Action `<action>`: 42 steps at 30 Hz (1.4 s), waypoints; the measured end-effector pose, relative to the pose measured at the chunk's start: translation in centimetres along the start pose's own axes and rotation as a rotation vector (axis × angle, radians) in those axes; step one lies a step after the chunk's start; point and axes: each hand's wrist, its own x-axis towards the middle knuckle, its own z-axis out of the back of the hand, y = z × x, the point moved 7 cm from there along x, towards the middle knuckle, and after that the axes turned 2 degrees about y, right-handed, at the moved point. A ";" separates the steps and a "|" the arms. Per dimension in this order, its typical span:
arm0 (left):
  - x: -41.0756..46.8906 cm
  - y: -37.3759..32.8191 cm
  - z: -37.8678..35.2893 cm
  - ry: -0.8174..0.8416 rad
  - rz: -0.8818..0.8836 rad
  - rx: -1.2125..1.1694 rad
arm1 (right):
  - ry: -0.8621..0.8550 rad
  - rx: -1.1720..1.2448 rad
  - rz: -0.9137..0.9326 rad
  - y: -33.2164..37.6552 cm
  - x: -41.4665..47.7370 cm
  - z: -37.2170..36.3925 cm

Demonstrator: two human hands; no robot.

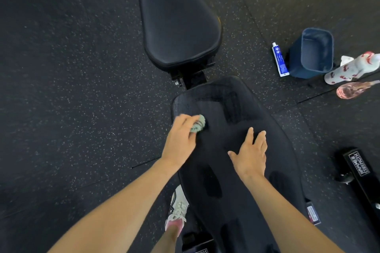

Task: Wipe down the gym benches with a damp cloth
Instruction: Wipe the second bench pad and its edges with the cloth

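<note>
Head view: left hand (181,137) grips bunched pale green soft cloth (199,123) against long black vinyl bench pad (236,181); right hand (251,155) flat, empty, bracing on pad. Cloth likely light, limp; wadded palm grip suits.

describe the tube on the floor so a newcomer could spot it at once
Start at the black bench and look at the floor to its right, where a blue bin stands. The tube lies just left of that bin. It is small, white with blue print, unlike the white bottle and pink bottle on the bin's other side.
</note>
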 end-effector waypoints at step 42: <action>7.1 -15.1 -13.4 0.241 -0.237 0.239 | -0.076 0.181 0.025 -7.9 -0.5 2.6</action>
